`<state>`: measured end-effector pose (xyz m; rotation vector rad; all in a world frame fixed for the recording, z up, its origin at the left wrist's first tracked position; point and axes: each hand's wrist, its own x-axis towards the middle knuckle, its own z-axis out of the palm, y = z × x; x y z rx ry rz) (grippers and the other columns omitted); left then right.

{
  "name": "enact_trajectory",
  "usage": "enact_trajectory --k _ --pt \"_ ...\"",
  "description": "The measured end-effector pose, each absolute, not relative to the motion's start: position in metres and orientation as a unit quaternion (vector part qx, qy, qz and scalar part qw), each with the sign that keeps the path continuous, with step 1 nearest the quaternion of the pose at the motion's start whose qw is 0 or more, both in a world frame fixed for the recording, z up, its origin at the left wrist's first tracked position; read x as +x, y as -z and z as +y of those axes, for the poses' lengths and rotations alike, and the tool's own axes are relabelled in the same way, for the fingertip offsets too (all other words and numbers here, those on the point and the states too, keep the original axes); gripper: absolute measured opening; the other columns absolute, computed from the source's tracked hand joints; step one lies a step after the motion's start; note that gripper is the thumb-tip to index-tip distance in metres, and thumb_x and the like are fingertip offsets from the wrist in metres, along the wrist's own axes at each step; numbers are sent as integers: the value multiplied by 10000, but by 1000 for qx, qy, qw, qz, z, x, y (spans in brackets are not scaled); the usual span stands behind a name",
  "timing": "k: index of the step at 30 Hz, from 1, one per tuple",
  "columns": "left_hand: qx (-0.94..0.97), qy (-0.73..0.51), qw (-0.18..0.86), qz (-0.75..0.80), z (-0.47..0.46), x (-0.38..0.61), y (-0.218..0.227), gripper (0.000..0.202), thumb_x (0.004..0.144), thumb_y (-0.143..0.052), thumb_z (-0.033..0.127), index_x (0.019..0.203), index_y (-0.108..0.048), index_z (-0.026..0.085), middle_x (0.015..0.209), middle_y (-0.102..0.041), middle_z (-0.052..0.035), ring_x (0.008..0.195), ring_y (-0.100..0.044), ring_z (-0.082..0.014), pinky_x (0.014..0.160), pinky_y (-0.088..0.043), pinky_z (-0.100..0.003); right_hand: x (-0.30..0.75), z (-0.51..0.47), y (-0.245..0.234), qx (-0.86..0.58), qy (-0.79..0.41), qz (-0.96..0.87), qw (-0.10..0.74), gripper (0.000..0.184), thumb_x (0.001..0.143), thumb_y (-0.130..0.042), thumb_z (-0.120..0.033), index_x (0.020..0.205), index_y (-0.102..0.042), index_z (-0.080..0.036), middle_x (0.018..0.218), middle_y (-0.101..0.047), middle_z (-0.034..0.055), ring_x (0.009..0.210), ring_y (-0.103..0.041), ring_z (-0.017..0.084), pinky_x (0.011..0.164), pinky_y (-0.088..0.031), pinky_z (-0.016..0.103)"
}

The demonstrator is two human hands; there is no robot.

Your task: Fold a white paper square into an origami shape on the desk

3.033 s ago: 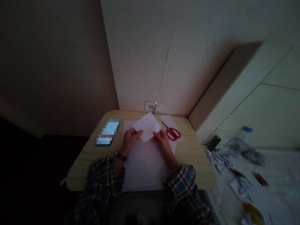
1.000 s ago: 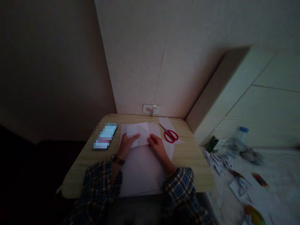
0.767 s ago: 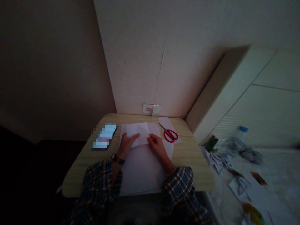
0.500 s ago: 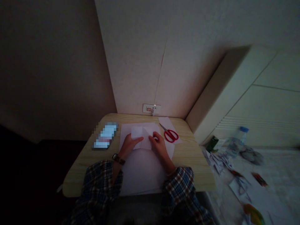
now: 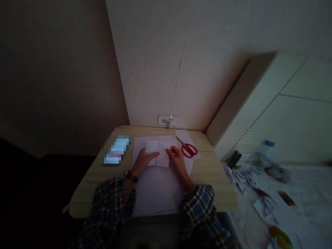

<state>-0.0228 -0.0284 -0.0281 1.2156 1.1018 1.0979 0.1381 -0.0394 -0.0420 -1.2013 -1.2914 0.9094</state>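
Observation:
A small folded sheet of white paper [image 5: 163,159] is held between my two hands, with a vertical crease down its middle. My left hand [image 5: 144,158] grips its left side, thumb lying across the front. At the right edge, the fingers of my right hand [image 5: 176,156] are pinched together on the paper. Beneath it lie larger white sheets [image 5: 155,193] spread over the wooden table [image 5: 212,173]. Scissors [image 5: 189,150] with red handles rest just right of my right hand, partly on a white paper piece [image 5: 183,134].
A phone [image 5: 117,150] with a lit, blurred screen lies at the table's left. Behind the table is a wall socket [image 5: 167,120]. To the right, a lower surface holds a blue-capped bottle [image 5: 261,159], paper scraps [image 5: 242,180] and a yellow-green item [image 5: 280,237].
The folded paper has shifted slightly right, and its right part looks flatter toward me. My right hand has moved a little to the right along with its edge.

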Motion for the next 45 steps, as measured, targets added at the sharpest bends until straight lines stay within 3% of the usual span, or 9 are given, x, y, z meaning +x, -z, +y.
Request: enact_trajectory --k 10,15,19,28,45 --pt "461 -502 578 449 -31 -22 20 498 592 -724 417 968 -627 106 959 -697 -99 881 -641 -256 723 -512 -336 138 -42 31 -508 -364 -555 549 293 780 -478 -386 562 -412 -201 537 -381 -41 532 -375 114 493 -294 236" --pt "455 -521 581 428 -30 -22 17 387 632 -700 372 919 -593 137 924 -688 -62 858 -638 -223 695 -506 -279 139 -40 35 -506 -370 -544 557 284 777 -466 -396 575 -406 -206 546 -376 -40 533 -365 118 497 -286 243" --pt "440 -503 597 444 -31 -21 16 413 628 -705 343 969 -567 156 908 -686 -64 785 -651 -214 623 -502 -266 140 -38 41 -504 -384 -532 562 269 775 -468 -401 598 -414 -204 567 -371 -39 541 -353 116 499 -290 238" --pt "466 -497 618 392 -32 -20 18 534 626 -712 340 1085 -547 123 1052 -657 -106 960 -615 -240 867 -465 -355 139 -36 44 -487 -415 -543 544 220 756 -488 -383 649 -477 -190 614 -419 -29 581 -383 119 515 -311 226" --pt "442 -494 628 408 -36 -19 13 507 657 -694 370 1097 -565 155 1106 -647 -101 966 -617 -234 816 -498 -307 138 -35 49 -469 -455 -526 545 186 728 -519 -375 685 -490 -196 608 -435 -38 543 -396 107 488 -325 212"
